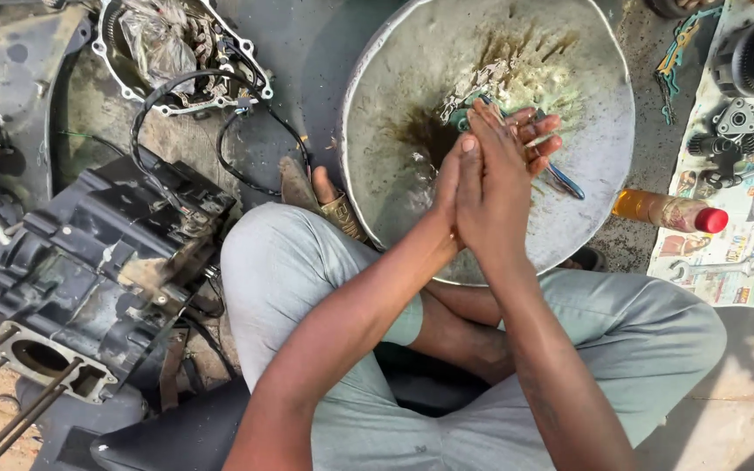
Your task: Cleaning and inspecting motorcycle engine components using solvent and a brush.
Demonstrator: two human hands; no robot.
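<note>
The wide metal basin (pixel 412 78) sits on the ground in front of my crossed legs, its inside streaked with brown, oily muck. To my left lies a dark engine block (pixel 98 270), with a round engine cover (pixel 176 52) and a looping black cable (pixel 220 148) beyond it. On my right a sheet of newspaper (pixel 743 227) carries gears and small parts, and a plastic bottle with a red cap (pixel 669 212) lies beside it. Over the basin my left hand (pixel 517 139) and right hand (pixel 490 187) press flat together, palm to palm, fingers straight and almost closed against each other; neither holds anything that I can see. Just under them in the basin lies a small blue-handled tool (pixel 566 183).
</note>
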